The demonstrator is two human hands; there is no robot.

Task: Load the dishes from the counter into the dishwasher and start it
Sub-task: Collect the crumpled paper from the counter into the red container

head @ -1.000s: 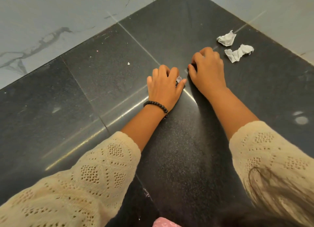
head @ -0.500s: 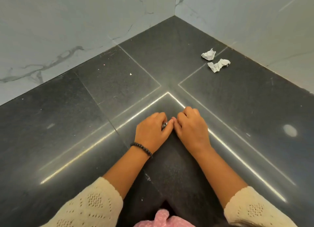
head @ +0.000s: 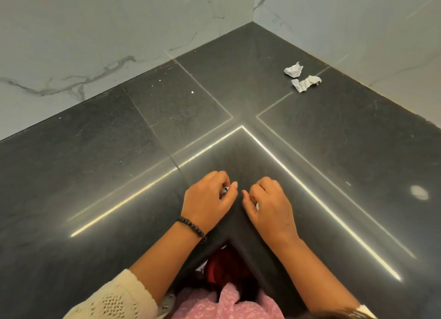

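Observation:
No dish and no dishwasher is in view. My left hand [head: 210,199], with a black bead bracelet on its wrist, rests on the black stone counter [head: 95,175] at the inner corner edge. Its fingers are curled on a small pale scrap [head: 225,189] pinched against the thumb. My right hand [head: 269,206] lies just to the right of it, a small gap apart, fingers curled in. A pale speck shows under its palm; I cannot tell what it is.
Two crumpled white paper bits [head: 294,69] [head: 306,82] lie near the far right wall. Marble-look walls [head: 119,32] meet at the back corner. Below the counter edge I see something red [head: 222,266] and my pink clothing [head: 229,304].
Both hands have drawn back from the far part of the counter to its inner corner edge. They touched half a second ago and are now slightly apart.

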